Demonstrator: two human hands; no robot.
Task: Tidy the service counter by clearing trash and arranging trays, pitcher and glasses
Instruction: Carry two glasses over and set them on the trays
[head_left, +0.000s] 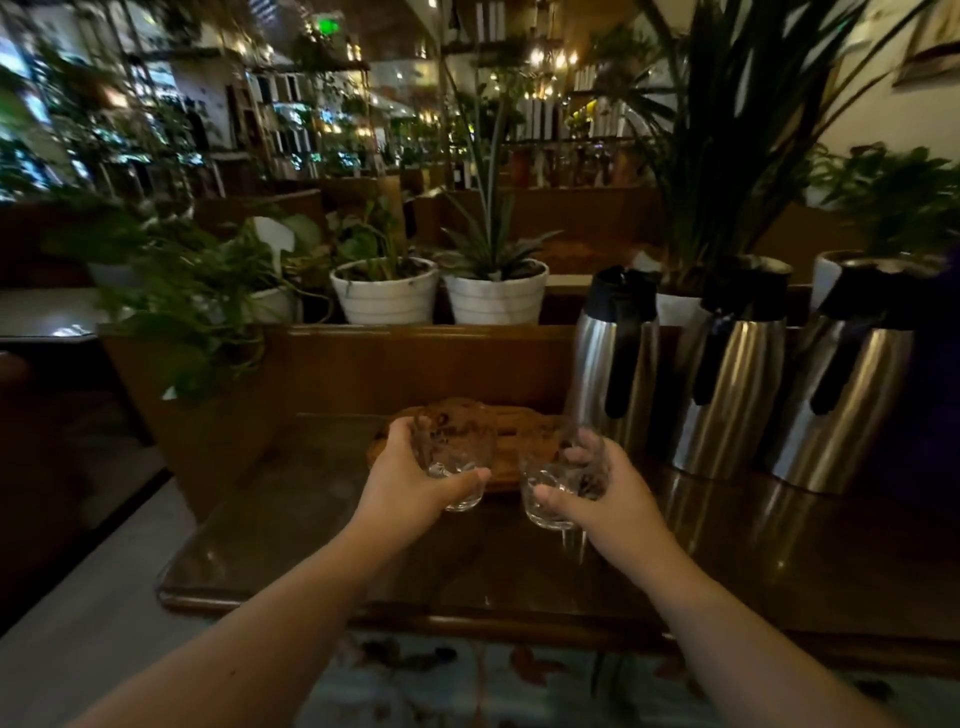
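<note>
Each of my hands holds a clear cut-glass tumbler above the dark wooden counter (363, 566). My left hand (410, 480) grips one glass (454, 452) from its left side. My right hand (597, 493) wraps around the second glass (558, 480) from the right. Both glasses hover close together, just in front of a round wooden tray (514, 431) that lies at the back of the counter. Three steel pitchers with black lids and handles stand to the right: the nearest (615, 353), a middle one (732, 369) and a far one (852, 379).
Behind the counter runs a wooden ledge (415, 358) with white plant pots (387, 291) (496, 299) and leafy plants (182, 291). The counter's left edge drops to a light floor (78, 597). A patterned cloth (467, 680) shows below the front edge.
</note>
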